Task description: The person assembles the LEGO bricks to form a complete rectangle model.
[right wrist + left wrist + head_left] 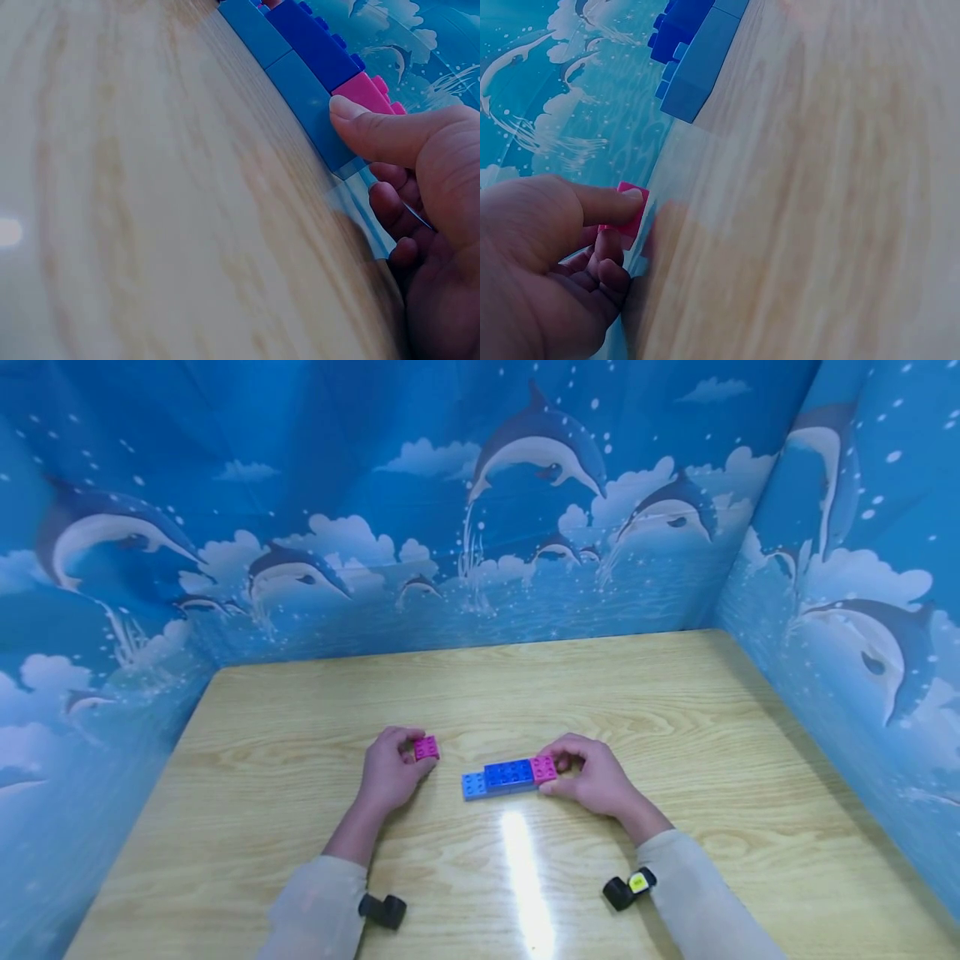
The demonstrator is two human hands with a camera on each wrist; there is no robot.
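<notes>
Between thumb and fingers my left hand (392,770) pinches a small pink building block (426,747), left of the row of blocks. My right hand (592,774) grips the right end of that row, its thumb on a second pink block (543,768) and the edge below it. This pink block sits on top, right beside a dark blue block (508,773). Underneath lie two lighter blue blocks (300,86) end to end, and the left one's studs (474,785) show bare. In the left wrist view the held pink block (632,214) is partly hidden by the thumb.
The blocks and hands are on a wood-grain table (322,702). Behind it and at both sides hang blue dolphin-print sheets (360,577). Black wrist cameras (384,910) are strapped at both cuffs. A bright glare strip lies on the table nearer the person.
</notes>
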